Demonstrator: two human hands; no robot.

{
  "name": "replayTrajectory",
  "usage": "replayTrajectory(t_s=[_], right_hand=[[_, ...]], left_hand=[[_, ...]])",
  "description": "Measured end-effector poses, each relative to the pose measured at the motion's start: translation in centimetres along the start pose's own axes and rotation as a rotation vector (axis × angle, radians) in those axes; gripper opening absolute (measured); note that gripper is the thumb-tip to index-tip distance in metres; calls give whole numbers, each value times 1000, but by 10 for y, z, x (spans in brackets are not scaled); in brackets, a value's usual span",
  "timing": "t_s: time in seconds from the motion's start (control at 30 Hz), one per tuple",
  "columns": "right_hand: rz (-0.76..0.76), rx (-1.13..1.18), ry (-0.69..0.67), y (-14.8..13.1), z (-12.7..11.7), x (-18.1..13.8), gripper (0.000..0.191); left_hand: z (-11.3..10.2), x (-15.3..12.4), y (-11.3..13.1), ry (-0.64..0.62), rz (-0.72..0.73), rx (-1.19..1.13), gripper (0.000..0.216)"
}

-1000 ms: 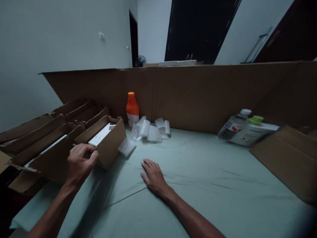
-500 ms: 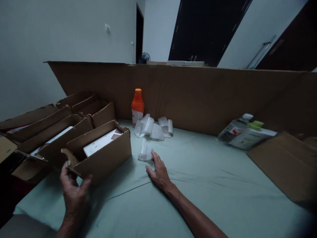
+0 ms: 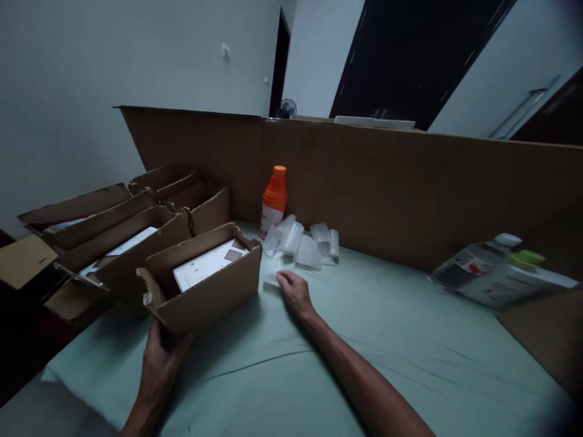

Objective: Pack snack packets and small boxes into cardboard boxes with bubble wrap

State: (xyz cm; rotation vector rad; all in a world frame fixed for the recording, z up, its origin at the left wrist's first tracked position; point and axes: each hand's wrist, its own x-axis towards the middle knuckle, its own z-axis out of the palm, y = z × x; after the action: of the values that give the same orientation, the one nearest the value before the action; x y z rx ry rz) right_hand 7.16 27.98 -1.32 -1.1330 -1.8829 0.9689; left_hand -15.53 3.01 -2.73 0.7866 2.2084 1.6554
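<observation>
While the left hand (image 3: 161, 358) clasps the near corner of the cardboard box (image 3: 214, 297) from below, thumb on one side of the torn edge and fingers on the other, the box sits tilted on the green-clothed table (image 3: 387, 340), open side up. A flat white carton (image 3: 207, 267) with a small brown patch lies inside it. Just beside the box's right end lies a small piece of bubble wrap (image 3: 272, 278), and the right hand (image 3: 296, 291) reaches forward with its fingertips on that piece. Whether the fingers pinch it or merely rest on it cannot be told from this view.

Beyond the piece, near the back of the table, a cluster of bubble wrap rolls (image 3: 303, 243) lies bunched together, and an orange bottle (image 3: 273, 197) with an orange cap stands upright just behind them, against a long cardboard wall (image 3: 410, 188). To the left of the held box, more open cardboard boxes (image 3: 118, 243) stand packed close side by side, one showing a white carton inside. Well apart at the far right, two plastic bottles (image 3: 496, 273) lie on their sides, one white-capped, one green-capped, beside a flat sheet of cardboard (image 3: 546, 334).
</observation>
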Motion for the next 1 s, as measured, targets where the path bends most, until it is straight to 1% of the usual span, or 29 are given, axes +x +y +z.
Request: replayTrajectory(t_s=[0.1, 0.17, 0.27, 0.33, 0.37, 0.43, 0.53, 0.6, 0.67, 0.73, 0.8, 0.87, 0.93, 1.0], right_hand=[[83, 191, -15, -9, 17, 26, 39], [123, 303, -68, -19, 33, 33, 40], [173, 434, -127, -30, 49, 27, 35], [207, 499, -139, -34, 48, 15, 32], [223, 525, -140, -34, 43, 7, 32], [252, 566, -130, -32, 25, -11, 31], [297, 601, -88, -25, -18, -48, 33], [340, 617, -30, -18, -51, -78, 37], [417, 629, 62, -10, -81, -109, 42], [502, 642, 158, -3, -104, -137, 48], [529, 663, 232, 2, -118, -158, 51], [479, 690, 281, 4, -123, -167, 54], [396, 702, 307, 3, -122, -165, 55], [340, 708, 307, 1, -119, -155, 54]], left_hand=[[1, -1, 1, 3, -17, 9, 66], [2, 0, 2, -15, -6, -15, 67], [2, 5, 4, -29, -18, -28, 63], [0, 8, 6, -27, -29, -1, 58], [0, 8, 8, -31, -28, 17, 57], [1, 4, 11, -73, -22, 47, 55], [11, -16, 12, -186, 14, 63, 53], [23, -38, 13, -269, 96, 58, 52], [38, -59, 15, -357, 198, 38, 51], [52, -74, 21, -459, 279, 14, 48], [65, -79, 29, -544, 319, -8, 46], [77, -76, 39, -606, 310, -22, 49], [89, -68, 50, -641, 271, -37, 53], [101, -57, 61, -659, 242, -57, 52]])
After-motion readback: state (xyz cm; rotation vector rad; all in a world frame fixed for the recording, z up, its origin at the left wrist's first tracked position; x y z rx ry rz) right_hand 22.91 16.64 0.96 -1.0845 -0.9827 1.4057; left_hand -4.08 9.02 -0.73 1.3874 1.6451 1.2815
